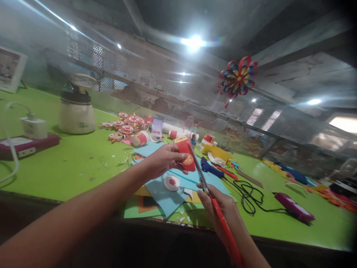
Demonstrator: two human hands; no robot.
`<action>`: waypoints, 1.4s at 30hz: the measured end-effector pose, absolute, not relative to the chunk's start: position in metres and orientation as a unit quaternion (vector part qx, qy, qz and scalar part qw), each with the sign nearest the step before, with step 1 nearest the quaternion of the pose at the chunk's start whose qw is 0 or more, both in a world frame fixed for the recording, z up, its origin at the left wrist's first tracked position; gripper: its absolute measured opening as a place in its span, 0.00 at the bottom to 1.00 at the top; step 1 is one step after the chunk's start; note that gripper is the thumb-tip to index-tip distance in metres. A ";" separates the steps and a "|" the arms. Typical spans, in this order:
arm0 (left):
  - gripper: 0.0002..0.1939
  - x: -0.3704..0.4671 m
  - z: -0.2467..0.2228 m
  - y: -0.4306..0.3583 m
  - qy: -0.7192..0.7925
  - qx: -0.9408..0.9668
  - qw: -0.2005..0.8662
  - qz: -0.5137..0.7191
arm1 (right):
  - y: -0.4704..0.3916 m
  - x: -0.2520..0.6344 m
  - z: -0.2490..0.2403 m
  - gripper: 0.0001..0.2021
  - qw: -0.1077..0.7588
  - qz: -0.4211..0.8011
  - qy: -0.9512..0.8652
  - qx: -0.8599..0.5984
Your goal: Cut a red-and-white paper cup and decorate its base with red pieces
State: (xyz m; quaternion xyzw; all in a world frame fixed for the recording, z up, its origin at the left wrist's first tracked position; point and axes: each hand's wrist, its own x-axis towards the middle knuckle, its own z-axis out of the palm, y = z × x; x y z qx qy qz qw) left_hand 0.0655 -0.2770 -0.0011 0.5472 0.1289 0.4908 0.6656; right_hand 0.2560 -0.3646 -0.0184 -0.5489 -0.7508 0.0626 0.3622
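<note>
My left hand (167,160) pinches a red paper piece (189,160) with a gold print, held above the blue sheets. In my right hand (217,201) are scissors with red handles (227,230); their blades lie along the right edge of the red piece. Below, a white disc with a red centre (171,182) rests on the blue paper (164,201). Small white scraps (188,192) lie near it. To the right of the red piece is a blue glue gun (212,168).
Red-and-white cut discs (126,124) and paper cups (140,138) sit at the back. A white jar (77,113) and a purple power strip (50,140) stand left. Black cable (251,193) runs to another purple strip (294,207) at right. The table's front edge is close.
</note>
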 end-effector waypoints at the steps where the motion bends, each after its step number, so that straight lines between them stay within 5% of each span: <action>1: 0.05 0.066 -0.001 -0.277 0.129 0.548 0.666 0.490 | -0.365 0.256 -0.019 0.25 0.361 0.060 -0.751 -0.549; 18: 0.08 0.066 0.001 -0.279 0.153 0.537 0.666 0.494 | -0.365 0.257 -0.016 0.22 0.359 0.072 -0.751 -0.549; 31: 0.06 0.059 0.007 -0.275 0.175 0.532 0.612 0.558 | -0.394 0.290 -0.005 0.27 0.322 0.372 -0.699 -0.519; 42: 0.07 0.059 0.004 -0.277 0.205 0.603 0.603 0.480 | -0.400 0.299 0.010 0.24 0.318 0.423 -0.634 -0.564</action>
